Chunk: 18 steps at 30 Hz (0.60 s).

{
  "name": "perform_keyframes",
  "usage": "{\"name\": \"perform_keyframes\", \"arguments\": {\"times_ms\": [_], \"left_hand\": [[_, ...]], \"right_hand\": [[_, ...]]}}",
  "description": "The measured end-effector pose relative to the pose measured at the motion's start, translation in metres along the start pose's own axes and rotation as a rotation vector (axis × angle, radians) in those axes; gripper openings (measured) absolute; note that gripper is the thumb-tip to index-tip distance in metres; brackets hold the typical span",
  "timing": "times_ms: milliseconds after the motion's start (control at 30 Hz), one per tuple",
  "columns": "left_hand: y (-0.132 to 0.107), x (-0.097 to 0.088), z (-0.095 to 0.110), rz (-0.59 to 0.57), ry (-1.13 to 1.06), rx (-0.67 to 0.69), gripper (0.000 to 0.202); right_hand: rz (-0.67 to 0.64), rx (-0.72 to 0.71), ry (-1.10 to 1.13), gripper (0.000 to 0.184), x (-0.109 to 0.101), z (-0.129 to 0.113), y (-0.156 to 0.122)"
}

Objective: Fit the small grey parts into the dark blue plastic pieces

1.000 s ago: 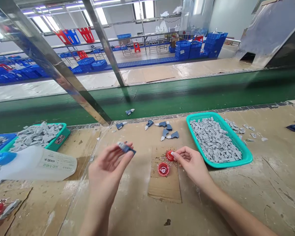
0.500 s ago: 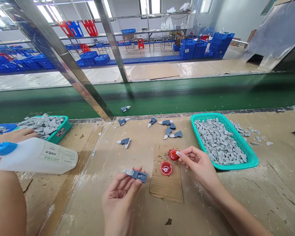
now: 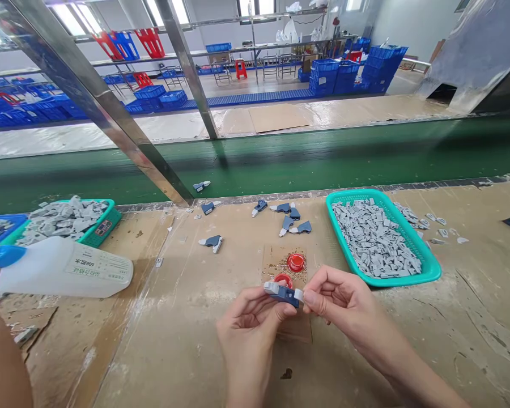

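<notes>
Between thumb and fingers, my left hand (image 3: 253, 326) grips a dark blue-grey plastic part (image 3: 284, 293) with a light grey tip on its left end. My right hand (image 3: 344, 300) pinches a small light grey plastic piece (image 3: 298, 295), which meets the right end of the blue-grey part; whether it is seated there I cannot tell. Just behind my hands, a red cap (image 3: 296, 262) with liquid rests on a cardboard piece (image 3: 272, 255). A second red cap (image 3: 283, 280) is partly hidden by the held part. Several similar blue-grey parts (image 3: 283, 221) lie farther back.
To the right stands a green basket (image 3: 433, 272) full of small grey pieces. A white bottle with a blue top (image 3: 68, 269) lies at left, before another green basket (image 3: 110, 218). Another person's arm (image 3: 4, 357) enters at left. A green belt (image 3: 280, 158) runs behind the table.
My right hand has brought the small grey piece from the rear red cap to the blue-grey part. My left hand has moved right with that part. The other person's hand has left the left basket.
</notes>
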<state>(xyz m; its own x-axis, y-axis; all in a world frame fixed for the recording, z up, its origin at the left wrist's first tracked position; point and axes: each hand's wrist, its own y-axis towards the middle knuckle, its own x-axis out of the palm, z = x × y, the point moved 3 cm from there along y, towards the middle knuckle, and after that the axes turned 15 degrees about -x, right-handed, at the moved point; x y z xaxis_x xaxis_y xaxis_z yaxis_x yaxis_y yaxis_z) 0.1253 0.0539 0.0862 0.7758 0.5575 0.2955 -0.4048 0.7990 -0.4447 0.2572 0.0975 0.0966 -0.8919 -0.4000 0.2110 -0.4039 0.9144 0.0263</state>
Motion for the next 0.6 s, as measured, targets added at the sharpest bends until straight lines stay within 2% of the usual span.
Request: {"name": "perform_keyframes", "arguments": {"times_ms": [333,500,600], "left_hand": [[-0.006,0.006,-0.003,0.005,0.031,-0.012,0.018],[0.001,0.01,-0.007,-0.13,0.123,-0.021,0.014],[0.008,0.014,-0.011,-0.208,0.143,-0.047,0.027]], "right_hand": [[-0.053,0.074,-0.011,0.027,-0.005,0.007,0.002],[-0.105,0.11,-0.091,0.03,-0.013,0.005,0.003],[-0.078,0.074,-0.159,0.029,-0.016,0.002,0.004]]}}
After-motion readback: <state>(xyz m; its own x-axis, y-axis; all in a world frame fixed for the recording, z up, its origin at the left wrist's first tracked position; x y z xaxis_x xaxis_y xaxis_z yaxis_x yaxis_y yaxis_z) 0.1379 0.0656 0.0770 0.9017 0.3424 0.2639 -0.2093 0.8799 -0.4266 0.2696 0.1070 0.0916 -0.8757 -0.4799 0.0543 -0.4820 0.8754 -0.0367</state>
